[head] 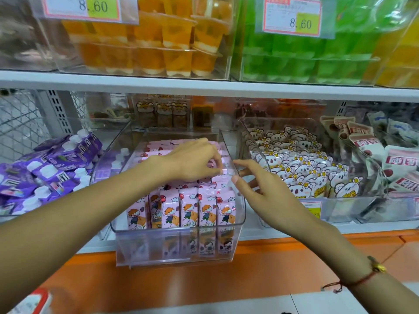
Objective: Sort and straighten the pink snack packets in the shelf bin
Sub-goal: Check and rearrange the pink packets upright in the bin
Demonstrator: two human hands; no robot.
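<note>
A clear plastic shelf bin (pixel 174 245) holds several pink snack packets (pixel 188 209) printed with a cartoon child; a front row stands upright and more lie behind it. My left hand (pixel 195 159) reaches into the bin over the middle packets, its fingertips curled down onto the tops of packets near the right wall. My right hand (pixel 256 182) hovers at the bin's right wall, fingers spread and relaxed, holding nothing; some fingers show through the clear wall.
To the left lies a bin of purple packets (pixel 49 171); to the right, a bin of koala-shaped packets (pixel 303 168) and white-and-maroon packets (pixel 390 164). Above, a white shelf (pixel 204 85) carries orange and green jelly cups. An orange ledge (pixel 204 275) runs below.
</note>
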